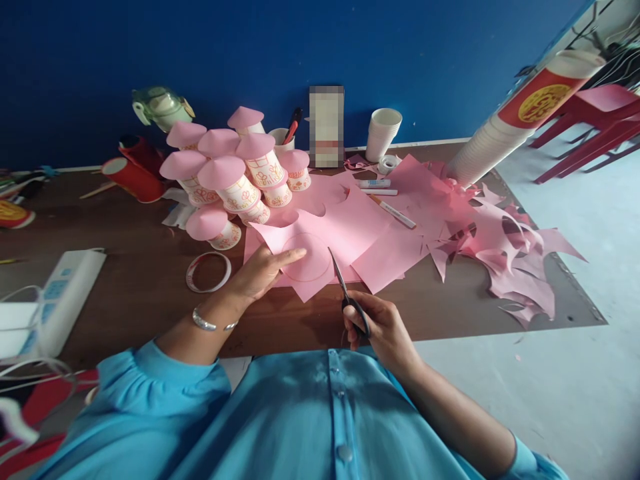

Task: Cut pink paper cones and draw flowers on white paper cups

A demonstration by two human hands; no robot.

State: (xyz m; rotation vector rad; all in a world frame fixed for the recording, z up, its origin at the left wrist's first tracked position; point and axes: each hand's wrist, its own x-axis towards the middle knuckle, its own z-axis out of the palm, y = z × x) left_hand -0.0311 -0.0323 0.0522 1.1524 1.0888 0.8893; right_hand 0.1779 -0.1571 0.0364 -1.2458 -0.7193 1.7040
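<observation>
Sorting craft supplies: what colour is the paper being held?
Pink. The paper under the left hand shows plainly in the head view.

A craft workroom, shown by pink paper offcuts (505, 247) strewn on the surface (135, 267); paper-cup models (235, 177) stacked, blue wall (250, 47) behind

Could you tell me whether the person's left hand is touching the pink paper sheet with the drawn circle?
Touching. The head view shows the left hand with its fingers lying on the pink paper sheet beside the circle.
</observation>
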